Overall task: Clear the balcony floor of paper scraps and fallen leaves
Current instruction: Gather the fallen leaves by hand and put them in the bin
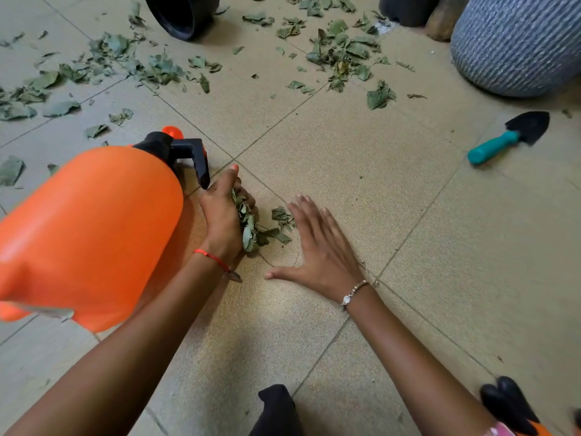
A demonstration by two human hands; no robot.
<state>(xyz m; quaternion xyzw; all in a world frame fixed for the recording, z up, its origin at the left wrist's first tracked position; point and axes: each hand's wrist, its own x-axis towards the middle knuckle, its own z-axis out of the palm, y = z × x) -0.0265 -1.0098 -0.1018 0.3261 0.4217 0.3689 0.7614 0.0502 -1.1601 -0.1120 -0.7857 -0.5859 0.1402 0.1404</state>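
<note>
Gathering step: the left hand [222, 222] clamps curled fingers on a leaf clump [249, 228] at the floor tiles [345, 158]; the right hand [320, 250], fingers straight, lies flat beside loose leaves [282, 218]. Next move: sweep these into the clump

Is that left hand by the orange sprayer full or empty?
Full. The left hand is curled round a bunch of dry leaves, which stick out past its fingers.

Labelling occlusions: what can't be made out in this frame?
Head view only.
- left hand: fingers hidden behind its palm and the leaves it grips.
- floor under orange sprayer: covered by it.
- black pot: cut by top edge.
- right hand: fingertips blurred.
</note>
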